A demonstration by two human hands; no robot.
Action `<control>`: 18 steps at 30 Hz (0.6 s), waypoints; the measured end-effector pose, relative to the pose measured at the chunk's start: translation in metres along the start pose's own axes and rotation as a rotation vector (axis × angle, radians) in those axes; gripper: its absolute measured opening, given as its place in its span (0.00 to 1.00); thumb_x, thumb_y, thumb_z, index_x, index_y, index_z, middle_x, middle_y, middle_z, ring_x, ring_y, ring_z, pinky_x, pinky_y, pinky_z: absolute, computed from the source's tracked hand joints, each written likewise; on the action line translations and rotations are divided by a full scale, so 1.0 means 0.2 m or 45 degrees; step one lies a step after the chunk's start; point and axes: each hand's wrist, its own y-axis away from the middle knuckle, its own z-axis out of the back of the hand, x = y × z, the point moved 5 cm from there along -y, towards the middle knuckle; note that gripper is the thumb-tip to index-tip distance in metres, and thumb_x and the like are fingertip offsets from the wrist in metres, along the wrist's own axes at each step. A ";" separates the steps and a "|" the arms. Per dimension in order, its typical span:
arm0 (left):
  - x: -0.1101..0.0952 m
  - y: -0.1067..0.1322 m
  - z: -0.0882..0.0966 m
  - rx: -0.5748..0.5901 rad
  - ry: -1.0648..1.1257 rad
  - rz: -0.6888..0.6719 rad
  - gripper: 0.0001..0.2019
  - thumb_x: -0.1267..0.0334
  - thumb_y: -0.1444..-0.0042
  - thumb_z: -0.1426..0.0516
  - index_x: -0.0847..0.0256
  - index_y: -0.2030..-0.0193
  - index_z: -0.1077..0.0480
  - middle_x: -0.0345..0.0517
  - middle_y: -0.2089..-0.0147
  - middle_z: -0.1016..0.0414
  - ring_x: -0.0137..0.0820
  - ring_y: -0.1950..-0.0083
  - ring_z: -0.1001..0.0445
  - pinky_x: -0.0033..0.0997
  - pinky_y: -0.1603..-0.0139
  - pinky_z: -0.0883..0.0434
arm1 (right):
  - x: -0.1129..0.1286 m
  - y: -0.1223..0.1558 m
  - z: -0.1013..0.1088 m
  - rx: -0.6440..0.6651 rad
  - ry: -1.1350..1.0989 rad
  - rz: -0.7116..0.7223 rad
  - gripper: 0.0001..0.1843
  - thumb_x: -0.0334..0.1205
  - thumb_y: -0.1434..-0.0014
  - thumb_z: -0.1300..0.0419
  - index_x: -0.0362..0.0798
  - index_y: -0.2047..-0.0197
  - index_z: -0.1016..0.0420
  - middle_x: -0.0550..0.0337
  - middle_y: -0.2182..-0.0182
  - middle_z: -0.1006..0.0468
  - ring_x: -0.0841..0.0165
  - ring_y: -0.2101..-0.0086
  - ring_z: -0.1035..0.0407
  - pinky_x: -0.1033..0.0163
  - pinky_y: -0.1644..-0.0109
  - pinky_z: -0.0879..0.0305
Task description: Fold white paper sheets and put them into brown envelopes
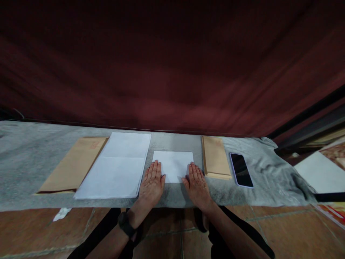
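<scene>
Grey cloth (21, 163) covered the table (178, 142); the small sheet (174, 167) lay on it straight in front of us, between our hands and partly under them. Left hand (151, 184): palm down, fingers straight and side by side, thumb out, over the sheet's left edge. Right hand (197, 185): same pose mirrored, on the right edge. Neither gripped anything; both were laid flat, apart from each other.

Step in hand, our read: pressing or squaring the small sheet from both sides. Next move, our judgement: it called for even pressure and no sideways drag, else the sheet would skew. Any pick-up needed a free edge; near and far ones looked easiest, since we had the sides covered.

Counts. Hands: 2. Small sheet: 1 face showing; we couldn't tell whether it was folded or layered. White stack (121, 171): 1, just left of our left hand, a crease across the top page, pages not countable. Brown piles, envelopes by the look: 2. The big pile (77, 163) sat left of the white stack, the little pile (217, 156) right of the sheet; pieces in each unclear. Phone (242, 171): 1, face up, screen dark, beside the little pile. Watch (126, 223): 1, left wrist.
</scene>
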 end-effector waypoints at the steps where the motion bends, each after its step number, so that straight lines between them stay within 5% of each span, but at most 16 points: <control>1: 0.01 -0.01 0.00 -0.010 -0.006 0.025 0.29 0.58 0.30 0.57 0.74 0.29 0.43 0.65 0.28 0.42 0.48 0.26 0.44 0.54 0.28 0.41 | 0.00 -0.01 0.00 -0.005 0.001 -0.017 0.35 0.51 0.27 0.56 0.36 0.26 0.50 0.38 0.30 0.42 0.51 0.32 0.45 0.44 0.30 0.45; 5: -0.06 -0.05 0.02 0.005 0.043 -0.043 0.28 0.57 0.30 0.58 0.73 0.29 0.43 0.64 0.28 0.41 0.46 0.25 0.44 0.52 0.27 0.42 | 0.02 -0.06 0.01 -0.004 -0.055 -0.011 0.33 0.48 0.27 0.56 0.38 0.26 0.48 0.40 0.31 0.41 0.52 0.32 0.46 0.42 0.30 0.47; 12: -0.42 0.02 0.05 0.233 0.378 -0.680 0.24 0.59 0.30 0.52 0.61 0.30 0.40 0.53 0.31 0.33 0.35 0.29 0.37 0.43 0.27 0.41 | -0.01 -0.20 0.02 0.061 -0.314 0.047 0.30 0.44 0.25 0.62 0.43 0.26 0.49 0.47 0.30 0.41 0.61 0.31 0.48 0.44 0.30 0.43; 18: -0.47 0.00 0.06 0.286 0.395 -0.705 0.21 0.59 0.30 0.52 0.62 0.35 0.34 0.52 0.34 0.29 0.35 0.30 0.35 0.42 0.26 0.42 | -0.08 -0.23 0.00 0.157 -0.407 0.014 0.31 0.47 0.25 0.66 0.39 0.30 0.39 0.45 0.33 0.36 0.61 0.32 0.45 0.47 0.29 0.46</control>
